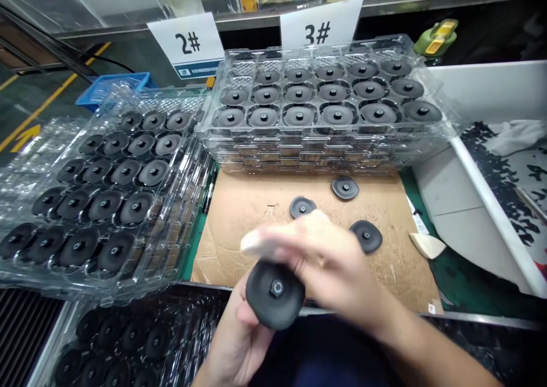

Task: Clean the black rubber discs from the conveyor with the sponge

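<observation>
My left hand (239,341) grips a black rubber disc (274,293) low over the cardboard sheet (239,216). My right hand (325,261), blurred, pinches a pale tool (255,242) touching its rim.

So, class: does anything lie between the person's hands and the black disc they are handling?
Nothing visible does. The left hand already holds the black disc from below, and the blurred right hand touches its upper edge. Three loose discs lie beyond on the cardboard, apart from both hands.
</observation>
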The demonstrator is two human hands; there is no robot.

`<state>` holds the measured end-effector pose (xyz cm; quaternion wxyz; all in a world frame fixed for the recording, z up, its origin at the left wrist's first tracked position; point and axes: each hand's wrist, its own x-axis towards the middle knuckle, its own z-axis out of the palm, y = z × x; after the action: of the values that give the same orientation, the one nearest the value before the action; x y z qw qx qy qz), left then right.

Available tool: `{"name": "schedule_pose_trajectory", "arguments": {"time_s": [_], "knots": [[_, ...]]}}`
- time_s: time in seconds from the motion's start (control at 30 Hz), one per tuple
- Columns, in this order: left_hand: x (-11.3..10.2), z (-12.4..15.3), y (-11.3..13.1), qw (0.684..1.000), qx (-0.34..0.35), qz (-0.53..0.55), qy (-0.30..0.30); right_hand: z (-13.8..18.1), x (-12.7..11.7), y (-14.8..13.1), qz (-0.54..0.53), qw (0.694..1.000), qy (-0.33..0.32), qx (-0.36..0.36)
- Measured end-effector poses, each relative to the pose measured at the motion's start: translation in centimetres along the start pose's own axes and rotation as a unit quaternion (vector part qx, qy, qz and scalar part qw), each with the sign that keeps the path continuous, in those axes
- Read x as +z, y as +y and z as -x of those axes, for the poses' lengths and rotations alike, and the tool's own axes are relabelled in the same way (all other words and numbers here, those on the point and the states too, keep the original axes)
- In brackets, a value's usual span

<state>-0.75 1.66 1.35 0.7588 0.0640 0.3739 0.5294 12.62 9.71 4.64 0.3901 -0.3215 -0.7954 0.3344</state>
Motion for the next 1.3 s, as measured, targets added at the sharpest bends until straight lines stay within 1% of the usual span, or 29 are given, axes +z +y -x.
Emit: {"name": "schedule_pose_trajectory", "arguments": {"time_s": [0.07, 0.1, 0.13, 0.2, 0.23, 0.33, 0.4, 0.5, 0.63, 0.7, 0.77, 0.9, 0.97, 1.03, 1.1, 1.13, 1.17, 1.2, 1.23, 1.27, 1.3], "knots": [[0.0, -0.1, 0.2, 0.999, -0.003, 0.036, -0.015, 0.2, -0.2, 2.3, -0.03, 0.986, 0.001, 0.163], [-0.1, -0.1, 0.3, 0.998, -0.004, 0.056, -0.018, 0.6, -0.1, 3.5, -0.026, 0.976, -0.013, 0.216], [-0.2, -0.2, 0.4, 0.997, -0.002, 0.073, -0.015, 1.3, 0.3, 4.5, -0.008, 0.971, -0.034, 0.237], [-0.6, -0.3, 0.5, 0.995, 0.01, 0.094, 0.004, 3.4, 1.6, 6.3, 0.05, 0.968, -0.065, 0.238], [-0.8, -0.4, 0.5, 0.995, 0.017, 0.102, 0.016, 4.7, 2.5, 6.9, 0.079, 0.967, -0.063, 0.235], [-1.4, -0.7, 0.7, 0.992, 0.029, 0.118, 0.039, 8.5, 5.0, 8.0, 0.146, 0.962, -0.03, 0.23], [-1.7, -0.9, 0.8, 0.991, 0.034, 0.124, 0.044, 10.2, 6.0, 8.3, 0.175, 0.96, -0.019, 0.22], [-2.0, -1.1, 1.0, 0.989, 0.035, 0.133, 0.05, 10.6, 6.4, 8.8, 0.193, 0.959, -0.02, 0.205], [-2.2, -1.2, 1.0, 0.987, 0.035, 0.143, 0.065, 8.4, 5.7, 9.4, 0.194, 0.96, -0.009, 0.203], [-2.2, -1.0, 0.9, 0.986, 0.036, 0.15, 0.071, 7.4, 5.3, 9.1, 0.179, 0.962, -0.007, 0.205], [-2.3, -0.9, 0.8, 0.985, 0.039, 0.154, 0.073, 7.1, 5.3, 8.2, 0.157, 0.967, -0.011, 0.2], [-2.5, -0.6, 0.8, 0.984, 0.053, 0.147, 0.08, 8.0, 5.8, 6.6, 0.104, 0.98, -0.061, 0.161], [-2.4, -0.7, 0.9, 0.986, 0.054, 0.137, 0.081, 7.7, 5.5, 6.0, 0.085, 0.981, -0.077, 0.158], [-2.3, -0.8, 0.8, 0.988, 0.054, 0.121, 0.077, 6.5, 4.8, 5.0, 0.077, 0.98, -0.059, 0.174], [-1.9, -0.8, 0.4, 0.991, 0.067, 0.096, 0.072, 4.6, 3.6, 3.1, 0.064, 0.98, -0.014, 0.188], [-1.7, -0.8, 0.2, 0.991, 0.072, 0.085, 0.069, 3.7, 3.0, 1.9, 0.047, 0.982, 0.019, 0.182], [-1.4, -0.8, 0.0, 0.993, 0.068, 0.077, 0.066, 2.9, 2.5, 0.6, 0.027, 0.987, 0.034, 0.157], [-1.2, -0.8, -0.3, 0.994, 0.059, 0.071, 0.06, 2.2, 2.0, -0.5, 0.007, 0.992, 0.031, 0.12], [-1.0, -0.8, -0.4, 0.995, 0.047, 0.066, 0.054, 1.6, 1.6, -1.5, -0.011, 0.995, 0.011, 0.095], [-0.9, -0.7, -0.5, 0.996, 0.039, 0.061, 0.049, 1.2, 1.3, -2.3, -0.025, 0.996, -0.029, 0.082], [-0.7, -0.7, -0.6, 0.997, 0.037, 0.054, 0.047, 0.9, 1.1, -2.8, -0.033, 0.993, -0.076, 0.085]]}}
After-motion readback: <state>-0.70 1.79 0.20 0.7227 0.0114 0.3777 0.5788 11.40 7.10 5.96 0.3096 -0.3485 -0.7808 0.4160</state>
